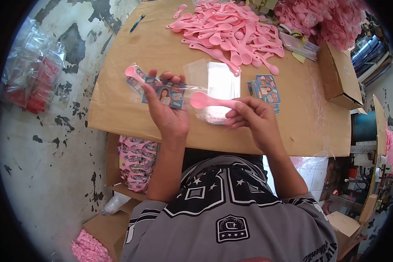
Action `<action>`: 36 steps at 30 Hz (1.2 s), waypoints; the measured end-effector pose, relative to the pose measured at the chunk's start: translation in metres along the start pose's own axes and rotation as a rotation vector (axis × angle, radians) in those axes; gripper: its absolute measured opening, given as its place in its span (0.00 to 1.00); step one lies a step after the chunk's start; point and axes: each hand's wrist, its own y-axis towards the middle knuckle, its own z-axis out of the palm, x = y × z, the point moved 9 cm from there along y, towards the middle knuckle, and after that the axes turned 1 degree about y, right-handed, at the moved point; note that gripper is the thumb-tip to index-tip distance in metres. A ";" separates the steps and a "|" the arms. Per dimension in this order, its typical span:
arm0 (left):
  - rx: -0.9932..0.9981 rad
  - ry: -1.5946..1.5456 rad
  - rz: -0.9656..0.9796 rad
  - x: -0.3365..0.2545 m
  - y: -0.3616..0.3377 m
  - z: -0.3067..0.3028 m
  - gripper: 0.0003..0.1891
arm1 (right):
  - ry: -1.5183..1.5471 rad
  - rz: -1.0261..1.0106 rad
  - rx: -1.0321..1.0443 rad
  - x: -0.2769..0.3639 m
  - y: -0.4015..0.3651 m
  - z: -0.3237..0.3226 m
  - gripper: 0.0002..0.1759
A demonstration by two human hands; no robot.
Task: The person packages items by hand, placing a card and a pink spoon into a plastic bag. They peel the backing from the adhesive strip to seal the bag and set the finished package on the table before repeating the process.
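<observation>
A printed blue card [172,97] in clear plastic lies across my left hand [168,105], with the thumb pressed on it. Beyond the thumb, at its left, a pink spoon [134,74] rests by another printed card in plastic. My right hand [253,118] pinches the handle of a second pink spoon [203,100], whose bowl points left toward my left hand. Beneath that spoon, a stack of clear plastic bags [222,83] lies on the table. More printed cards [266,88] are to the right of the bags.
A large pile of pink spoons [235,32] covers the back of the brown table [117,100]. A pen [137,23] lies at back left. Cardboard box [338,76] at right; below the table's left edge, a box holds packed pink items [137,161].
</observation>
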 end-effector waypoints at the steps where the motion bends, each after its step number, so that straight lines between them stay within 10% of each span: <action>1: 0.012 -0.001 -0.032 0.006 -0.004 0.006 0.27 | 0.055 -0.010 -0.001 -0.003 0.000 0.007 0.17; 8: 0.082 -0.082 -0.313 0.051 -0.027 0.028 0.27 | -0.107 -0.044 0.201 -0.003 -0.007 0.029 0.15; 12: 0.154 -0.127 -0.485 0.071 -0.045 0.040 0.25 | -0.320 -0.201 -0.072 -0.007 0.000 -0.001 0.10; 22: 0.198 -0.051 -0.644 0.063 -0.051 0.051 0.26 | -0.938 -0.420 -0.078 0.044 -0.031 -0.001 0.31; 28: 0.230 -0.086 -0.830 0.074 -0.066 0.060 0.29 | -1.162 -1.091 -0.055 0.079 -0.044 0.041 0.29; 36: 0.297 0.160 -0.650 0.055 -0.052 0.040 0.35 | -0.464 -0.717 0.048 0.068 -0.021 0.008 0.16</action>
